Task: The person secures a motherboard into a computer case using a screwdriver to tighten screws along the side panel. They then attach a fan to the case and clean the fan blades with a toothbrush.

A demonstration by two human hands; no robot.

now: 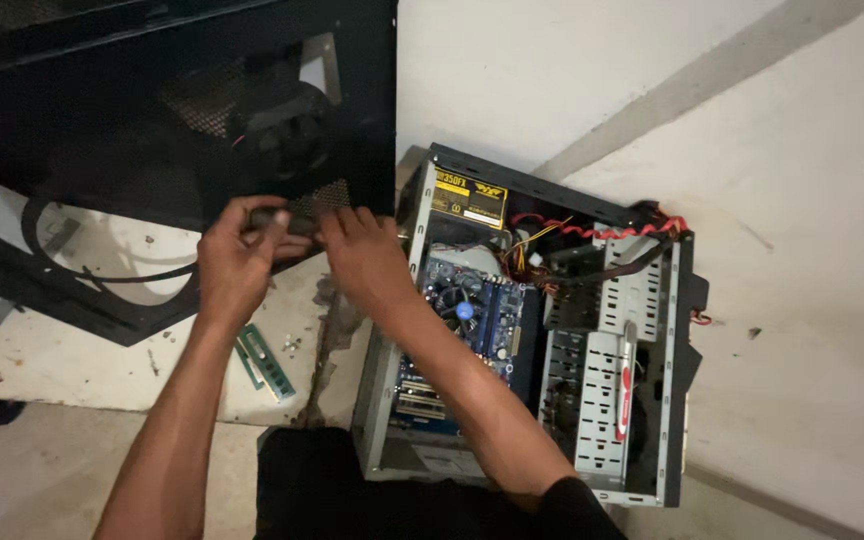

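Dark clothing at the bottom edge, the person's own lap, lay closest to the lens. Item held: a small dark component (287,218), blurred, kind not determinable, gripped between both hands above the floor, just left of the open computer case (652,300). Left hand (235,262): fingers curled round the component's left end. Right hand (362,255): fingers bent down onto its right end, forearm crossing the case's near corner.

Adjoining, behind the hands: a black perforated side panel (152,130) leaning over the floor, a round fan mount visible in it. Below the left wrist: a green memory stick (264,362) lying loose on the stained concrete floor (52,370).

Case contents: blue motherboard (487,310) with its cooler seated; power supply (467,198) with a yellow label in the top corner; red and black cables (602,232) draped across the metal drive cage (602,380).

Progress, by judgement: side panel off, one memory stick out, board and supply in place.
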